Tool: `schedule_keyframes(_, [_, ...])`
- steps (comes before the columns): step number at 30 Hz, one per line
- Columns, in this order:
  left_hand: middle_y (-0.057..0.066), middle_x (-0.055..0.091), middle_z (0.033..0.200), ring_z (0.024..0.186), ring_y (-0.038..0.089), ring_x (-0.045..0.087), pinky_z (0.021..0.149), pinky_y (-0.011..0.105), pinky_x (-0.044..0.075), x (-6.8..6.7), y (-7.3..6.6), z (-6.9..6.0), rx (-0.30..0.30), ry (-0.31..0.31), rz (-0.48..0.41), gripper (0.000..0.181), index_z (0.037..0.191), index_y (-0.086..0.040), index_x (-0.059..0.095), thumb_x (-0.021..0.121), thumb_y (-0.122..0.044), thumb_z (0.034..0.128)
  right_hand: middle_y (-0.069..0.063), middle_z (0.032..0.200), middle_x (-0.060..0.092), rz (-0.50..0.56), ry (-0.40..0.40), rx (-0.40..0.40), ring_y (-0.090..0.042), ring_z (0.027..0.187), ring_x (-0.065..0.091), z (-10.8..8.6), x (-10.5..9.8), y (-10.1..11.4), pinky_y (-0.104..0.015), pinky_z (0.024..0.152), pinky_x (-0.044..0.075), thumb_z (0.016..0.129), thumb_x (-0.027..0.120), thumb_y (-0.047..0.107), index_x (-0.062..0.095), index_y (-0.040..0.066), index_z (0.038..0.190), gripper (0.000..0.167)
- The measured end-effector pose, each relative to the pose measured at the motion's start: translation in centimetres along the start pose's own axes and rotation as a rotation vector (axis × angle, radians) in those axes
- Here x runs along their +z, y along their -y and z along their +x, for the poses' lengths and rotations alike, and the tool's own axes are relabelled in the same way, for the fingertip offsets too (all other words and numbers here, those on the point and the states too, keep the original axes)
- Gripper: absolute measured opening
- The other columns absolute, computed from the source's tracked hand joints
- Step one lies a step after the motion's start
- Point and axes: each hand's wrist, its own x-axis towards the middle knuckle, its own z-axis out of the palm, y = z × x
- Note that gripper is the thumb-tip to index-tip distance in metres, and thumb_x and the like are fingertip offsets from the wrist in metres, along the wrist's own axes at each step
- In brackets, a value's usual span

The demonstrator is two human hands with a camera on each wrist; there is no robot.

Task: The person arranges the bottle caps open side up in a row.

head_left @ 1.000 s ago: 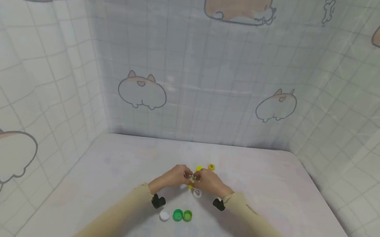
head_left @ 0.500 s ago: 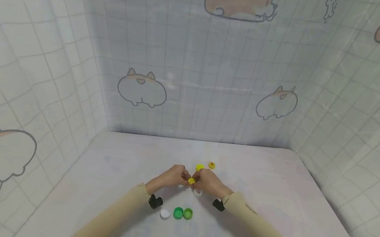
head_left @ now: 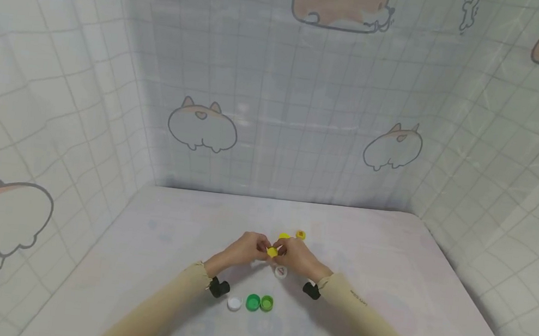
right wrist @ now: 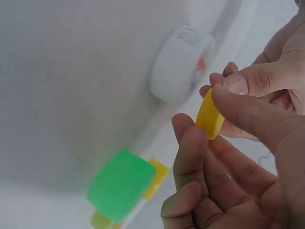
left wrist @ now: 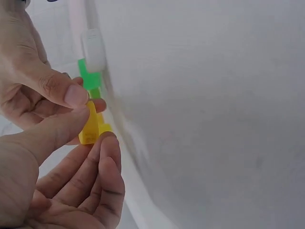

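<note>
A yellow bottle cap [head_left: 272,252] is held in the air between both hands, tilted, near the middle of the table. My left hand [head_left: 247,249] pinches one side of it; in the left wrist view the thumb presses the yellow cap [left wrist: 88,125] against the fingers. My right hand [head_left: 298,257] pinches the other side, as the right wrist view shows with the cap [right wrist: 210,117] between thumb and fingertips. Just below the hands lies a white cap [head_left: 280,272] with a dark print. Beyond the right hand lies another yellow cap [head_left: 284,236], partly hidden by that hand.
An orange-yellow cap [head_left: 301,235] with a mark lies farther back on the pale table [head_left: 370,239]. Nearer the body stand a white cap [head_left: 234,303], a green cap [head_left: 252,302] and a light green cap [head_left: 267,303]. Patterned curtain walls [head_left: 269,173] enclose the table.
A second ago the yellow cap was mostly hidden below the fingertips. It now shows clearly between them, slightly farther from the body. The other caps have stayed in place.
</note>
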Motion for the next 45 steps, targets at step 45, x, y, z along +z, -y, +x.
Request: schedule_keyframes(45, [0.007, 0.071, 0.099, 0.088, 0.015, 0.067, 0.077, 0.029, 0.056, -1.6, -1.7, -0.7, 0.004, -0.061, -0.183, 0.028, 0.111, -0.004, 0.069, 0.074, -0.011, 0.0845, -0.001, 0.105, 0.071, 0.036, -0.141, -0.139, -0.015, 0.086, 0.061, -1.1, -2.1, 0.9, -0.023, 0.074, 0.05, 0.087, 0.071, 0.016, 0.071, 0.009, 0.11, 0.023])
